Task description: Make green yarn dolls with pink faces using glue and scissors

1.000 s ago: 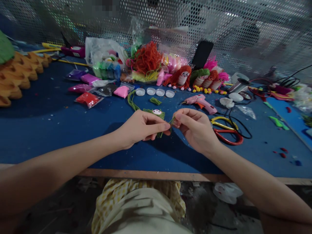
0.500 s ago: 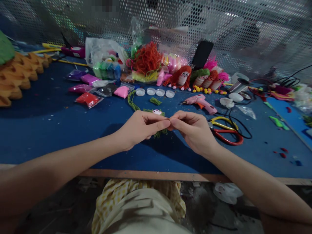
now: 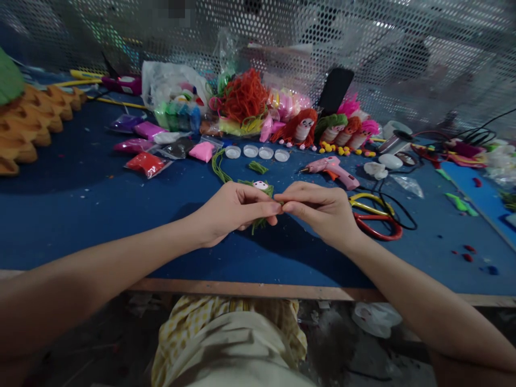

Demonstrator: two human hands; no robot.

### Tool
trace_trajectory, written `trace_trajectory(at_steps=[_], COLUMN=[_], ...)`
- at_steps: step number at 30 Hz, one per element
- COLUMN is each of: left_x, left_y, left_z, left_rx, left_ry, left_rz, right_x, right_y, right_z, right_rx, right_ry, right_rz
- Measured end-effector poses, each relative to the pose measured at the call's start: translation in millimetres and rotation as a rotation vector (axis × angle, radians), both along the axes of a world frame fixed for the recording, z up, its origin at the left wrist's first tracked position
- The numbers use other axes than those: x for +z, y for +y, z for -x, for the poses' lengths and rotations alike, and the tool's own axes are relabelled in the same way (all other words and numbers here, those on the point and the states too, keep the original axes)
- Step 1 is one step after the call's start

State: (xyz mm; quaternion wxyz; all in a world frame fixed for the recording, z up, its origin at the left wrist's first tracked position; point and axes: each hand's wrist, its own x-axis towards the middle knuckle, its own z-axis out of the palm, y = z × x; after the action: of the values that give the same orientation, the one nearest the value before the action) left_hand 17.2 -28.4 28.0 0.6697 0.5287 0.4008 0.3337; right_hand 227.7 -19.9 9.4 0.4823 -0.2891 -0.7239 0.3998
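My left hand [image 3: 236,211] and my right hand [image 3: 322,212] meet fingertip to fingertip over the table's front half. Each is closed in a pinch of thumb and forefinger. A tiny greenish bit shows where the tips meet, too small to name. Just behind and under my left fingers lies a small doll with green yarn hair [image 3: 245,184] and a white face piece with dark spots [image 3: 260,185]. Its strands hang out below my left fingers; the rest is hidden by the hand. A short bundle of green yarn [image 3: 258,167] rests beyond the hands.
Pink glue gun [image 3: 332,170] and scissors with red and yellow handles [image 3: 379,226] lie right of my hands. Small white dishes [image 3: 265,153], bagged coloured clay [image 3: 147,164] and finished yarn-haired dolls [image 3: 304,129] stand behind. An orange scalloped piece [image 3: 34,121] is at left.
My right fingers have straightened and shifted slightly, and the right thumb has dropped a little. A left fingertip now shows below the left thumb. The objects on the table stay put.
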Motion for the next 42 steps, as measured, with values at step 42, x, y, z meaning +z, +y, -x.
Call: trace_trajectory(at_steps=[42], left_x=[1.4], left_y=[4.5], left_z=[8.3], left_rx=[0.133], left_ry=[0.414], left_rz=[-0.555], right_x=[-2.7], right_y=[-4.2], right_z=[2.5], right_rx=[-0.283], right_ry=[-0.234], right_rz=[-0.117])
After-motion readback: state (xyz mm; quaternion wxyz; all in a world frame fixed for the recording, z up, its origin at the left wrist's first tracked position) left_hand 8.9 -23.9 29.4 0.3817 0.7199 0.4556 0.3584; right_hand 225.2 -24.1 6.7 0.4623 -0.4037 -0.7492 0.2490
